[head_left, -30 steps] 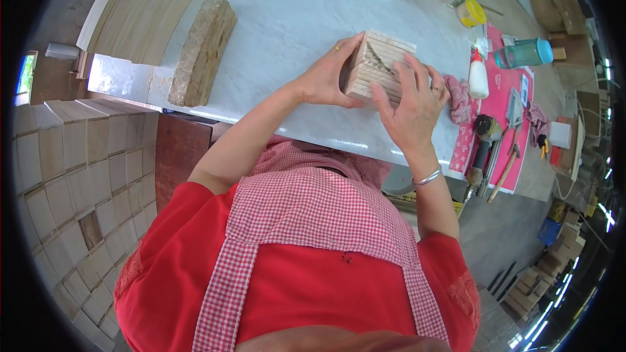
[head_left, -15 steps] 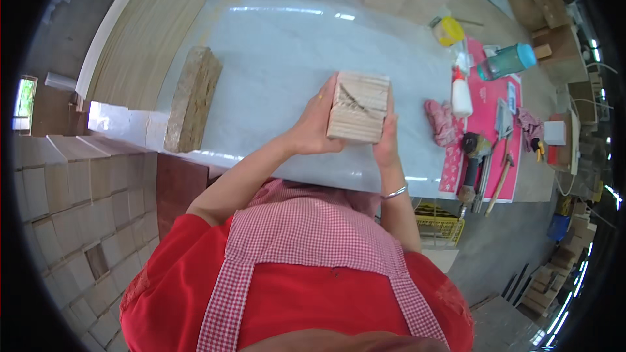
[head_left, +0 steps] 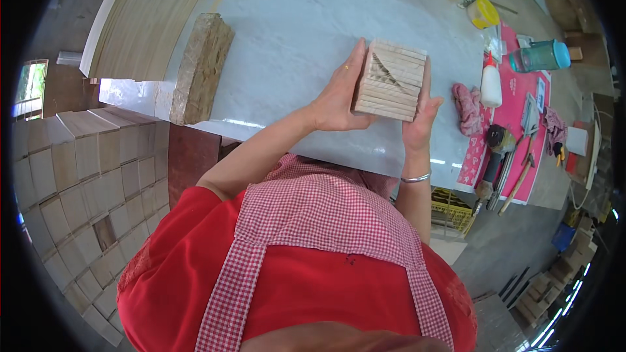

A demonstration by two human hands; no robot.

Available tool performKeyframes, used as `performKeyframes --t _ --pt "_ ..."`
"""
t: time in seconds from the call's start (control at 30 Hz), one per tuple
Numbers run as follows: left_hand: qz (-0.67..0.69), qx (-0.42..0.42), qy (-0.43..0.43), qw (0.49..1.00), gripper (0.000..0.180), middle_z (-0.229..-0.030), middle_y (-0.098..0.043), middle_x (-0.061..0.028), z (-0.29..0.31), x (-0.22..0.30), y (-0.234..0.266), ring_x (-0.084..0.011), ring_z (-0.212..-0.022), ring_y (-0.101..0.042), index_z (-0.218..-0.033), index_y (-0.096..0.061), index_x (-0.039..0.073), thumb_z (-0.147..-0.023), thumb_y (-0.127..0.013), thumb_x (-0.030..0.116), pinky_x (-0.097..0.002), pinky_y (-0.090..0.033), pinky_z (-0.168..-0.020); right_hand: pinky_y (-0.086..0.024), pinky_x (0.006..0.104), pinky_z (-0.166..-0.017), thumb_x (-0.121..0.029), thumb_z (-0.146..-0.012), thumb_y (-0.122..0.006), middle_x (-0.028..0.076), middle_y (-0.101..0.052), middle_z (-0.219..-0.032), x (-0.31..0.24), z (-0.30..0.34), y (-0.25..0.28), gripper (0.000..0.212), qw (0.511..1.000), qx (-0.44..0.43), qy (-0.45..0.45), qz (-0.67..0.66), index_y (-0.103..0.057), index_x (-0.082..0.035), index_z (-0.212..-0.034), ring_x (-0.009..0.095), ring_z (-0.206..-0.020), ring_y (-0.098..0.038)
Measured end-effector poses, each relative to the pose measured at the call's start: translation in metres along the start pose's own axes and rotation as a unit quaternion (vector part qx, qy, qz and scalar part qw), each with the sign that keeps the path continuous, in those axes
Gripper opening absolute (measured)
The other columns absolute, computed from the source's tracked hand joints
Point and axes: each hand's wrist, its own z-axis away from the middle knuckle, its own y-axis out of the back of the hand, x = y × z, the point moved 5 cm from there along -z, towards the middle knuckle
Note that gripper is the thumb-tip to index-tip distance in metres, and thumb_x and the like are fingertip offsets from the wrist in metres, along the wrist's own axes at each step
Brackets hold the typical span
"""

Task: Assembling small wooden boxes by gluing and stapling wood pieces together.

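Between my two hands I hold a squared stack of thin wooden boards (head_left: 392,81), with a dark diagonal mark across its layered face. My left hand (head_left: 340,94) presses along the left side, its thumb and fingers around the lower left corner. On the opposite side my right hand (head_left: 422,117), below a silver bangle, grips the right edge. The undersides of both hands' fingers are partly hidden by the stack. Beneath is the pale, glossy table (head_left: 287,32); whether the stack rests on it I cannot tell.
A rough wooden block (head_left: 203,68) lies at left beside a tall pile of boards (head_left: 153,19). At right, a pink sheet (head_left: 515,101) carries a white glue bottle (head_left: 491,85), a brush (head_left: 486,186) and a hammer (head_left: 518,182). A teal bottle (head_left: 538,57) lies beyond.
My view has shifted, so the table and things on it sit differently in the picture. The layered face of the stack shows more plainly; both hands keep their hold.
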Motion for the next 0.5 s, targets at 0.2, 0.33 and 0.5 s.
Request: performKeyframes --t 0.2,0.33,0.5 --pt "-0.011 0.023 -0.011 1.000 0.127 -0.155 -0.019 -0.0252 -0.005 0.001 -0.005 -0.0400 -0.146 -0.017 -0.152 0.007 -0.003 -0.064 -0.080 0.021 -0.0453 -0.016 -0.119 -0.017 0.0372 -0.119 -0.075 -0.093 -0.022 0.014 -0.024 -0.159 0.000 0.001 -0.006 0.099 0.999 0.020 0.005 -0.042 -0.011 0.001 -0.155 0.025 -0.147 -0.023" --pt "-0.053 0.026 -0.011 0.998 0.129 -0.154 -0.020 -0.0259 -0.001 -0.003 -0.006 -0.0423 -0.144 -0.020 -0.152 0.004 -0.004 -0.062 -0.083 0.027 -0.0464 -0.019 -0.118 -0.016 0.0370 -0.119 -0.075 -0.093 -0.019 0.013 -0.024 -0.159 0.001 0.004 -0.003 0.098 0.999 0.021 0.008 -0.026 -0.012 0.000 -0.155 0.025 -0.147 -0.023" --pt "-0.079 -0.012 -0.011 0.997 0.131 -0.149 -0.027 -0.0265 -0.012 -0.001 0.009 -0.0442 -0.137 -0.031 -0.151 -0.005 -0.003 -0.057 -0.087 0.036 -0.0477 -0.029 -0.114 -0.017 0.0368 -0.119 -0.063 -0.099 -0.033 0.014 -0.027 -0.158 0.009 0.004 0.031 0.086 0.997 0.043 0.048 0.052 -0.017 0.001 -0.154 0.025 -0.146 -0.024"
